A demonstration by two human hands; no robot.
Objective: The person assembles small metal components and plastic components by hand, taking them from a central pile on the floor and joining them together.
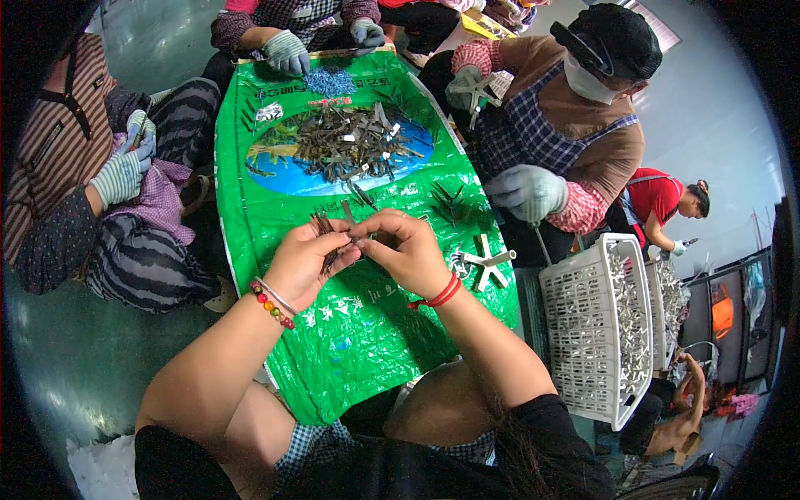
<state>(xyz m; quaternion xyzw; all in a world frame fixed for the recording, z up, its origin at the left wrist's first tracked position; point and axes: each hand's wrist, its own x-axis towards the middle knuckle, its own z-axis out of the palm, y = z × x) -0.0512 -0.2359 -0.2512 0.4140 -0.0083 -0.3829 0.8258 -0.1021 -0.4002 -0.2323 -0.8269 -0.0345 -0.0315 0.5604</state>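
My left hand (300, 262) is closed round a small bundle of thin dark strips (321, 222), whose ends stick up past the fingers. Fingertips of my right hand (408, 254) meet the left ones over these pieces, pinching at a dark strip; its exact shape is too small to make out. Both hands are above a green printed plastic sack (375, 325) spread as a work surface. Beyond them lies a loose heap of similar dark strips (350, 146). To the right of my right hand sits a pale star-shaped part with several arms (487, 262).
Small blue pieces (329, 81) are heaped at the sack's far end. A dark spiky cluster (450, 202) lies near its right edge. Co-workers in gloves sit left, ahead and right; one gloved hand (529, 193) is close by. White crates of metallic-looking parts (596, 329) stand at right.
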